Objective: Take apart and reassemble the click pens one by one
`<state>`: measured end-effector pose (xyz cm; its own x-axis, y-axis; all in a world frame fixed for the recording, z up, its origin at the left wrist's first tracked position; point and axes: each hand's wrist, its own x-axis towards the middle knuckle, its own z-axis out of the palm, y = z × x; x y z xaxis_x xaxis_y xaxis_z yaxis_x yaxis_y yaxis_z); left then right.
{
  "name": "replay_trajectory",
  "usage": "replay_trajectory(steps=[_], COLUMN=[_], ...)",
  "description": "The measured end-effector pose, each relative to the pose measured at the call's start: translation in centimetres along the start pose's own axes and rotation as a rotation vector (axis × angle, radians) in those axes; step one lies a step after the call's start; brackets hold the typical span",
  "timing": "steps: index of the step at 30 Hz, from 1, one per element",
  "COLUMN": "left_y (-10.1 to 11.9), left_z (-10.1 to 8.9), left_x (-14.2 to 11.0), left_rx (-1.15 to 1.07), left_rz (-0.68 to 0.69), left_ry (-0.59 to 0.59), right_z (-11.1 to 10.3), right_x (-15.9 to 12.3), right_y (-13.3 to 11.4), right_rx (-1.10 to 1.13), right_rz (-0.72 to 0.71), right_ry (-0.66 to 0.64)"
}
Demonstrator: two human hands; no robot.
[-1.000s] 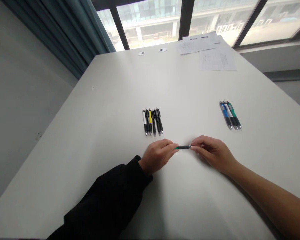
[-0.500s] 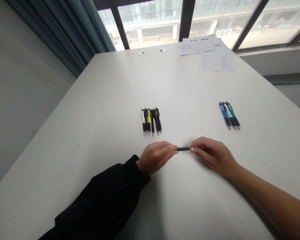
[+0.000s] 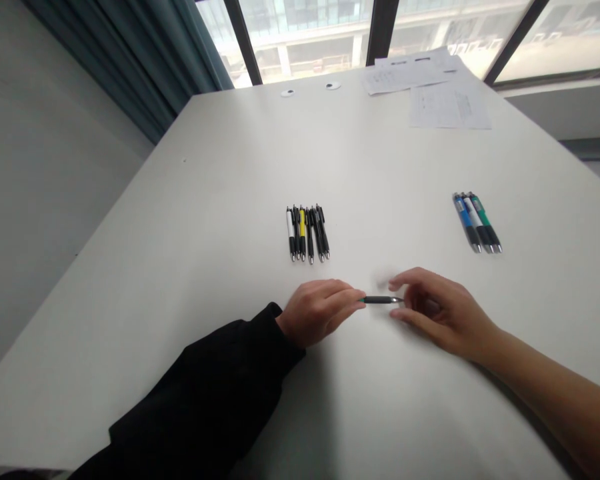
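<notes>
Low over the white table (image 3: 190,267) I hold a green pen with a black grip (image 3: 380,300) crosswise between both hands. My left hand (image 3: 317,310), in a black sleeve, pinches the green end. My right hand (image 3: 440,310), bare-armed, has its thumb and forefinger at the metal tip, slightly parted and blurred. A row of several pens (image 3: 307,232), black, white and yellow, lies just beyond my left hand. Three pens, blue, white and green (image 3: 477,222), lie to the right.
Printed sheets of paper (image 3: 440,93) lie at the table's far right by the window. Two small round discs (image 3: 310,89) sit at the far edge. A teal curtain (image 3: 145,60) hangs at the far left. A grey wall runs along the left.
My right hand's fingers have loosened and shifted slightly right at the pen's tip. The view has tilted a little; the pen and my left hand stay in place.
</notes>
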<state>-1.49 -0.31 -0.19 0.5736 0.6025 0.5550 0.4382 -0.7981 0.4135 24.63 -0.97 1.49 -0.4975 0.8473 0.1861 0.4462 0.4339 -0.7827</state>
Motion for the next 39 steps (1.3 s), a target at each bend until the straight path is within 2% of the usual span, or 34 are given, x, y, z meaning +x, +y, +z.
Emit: replay_trajectory(steps=[4, 10, 20, 26, 29, 34, 36, 39], left_y=[0.0, 0.0, 0.1, -0.1, 0.0, 0.3, 0.4, 0.0], left_z=[0.1, 0.1, 0.0, 0.3, 0.1, -0.2, -0.2, -0.3], left_x=[0.0, 0.0, 0.0, -0.1, 0.0, 0.4, 0.5, 0.6], left_rx=[-0.02, -0.058, -0.089, -0.132, -0.114, -0.057, -0.082, -0.242], left_rz=[0.004, 0.0, -0.035, 0.009, 0.051, 0.087, 0.038, -0.145], left_ry=[0.005, -0.017, -0.062, -0.007, 0.044, 0.099, 0.139, 0.258], right_z=[-0.2, -0.3, -0.5, -0.2, -0.1, 0.0, 0.0, 0.0], right_x=[0.1, -0.1, -0.1, 0.1, 0.2, 0.1, 0.1, 0.0], right_y=[0.1, 0.3, 0.1, 0.0, -0.4, -0.8, -0.7, -0.2], right_rx=[-0.053, -0.035, -0.075, -0.211, -0.145, 0.058, 0.158, 0.346], right_rz=[-0.045, 0.024, -0.021, -0.057, 0.028, 0.264, 0.365, 0.502], right_ry=[-0.039, -0.07, -0.123, -0.173, -0.188, -0.201, -0.176, -0.108])
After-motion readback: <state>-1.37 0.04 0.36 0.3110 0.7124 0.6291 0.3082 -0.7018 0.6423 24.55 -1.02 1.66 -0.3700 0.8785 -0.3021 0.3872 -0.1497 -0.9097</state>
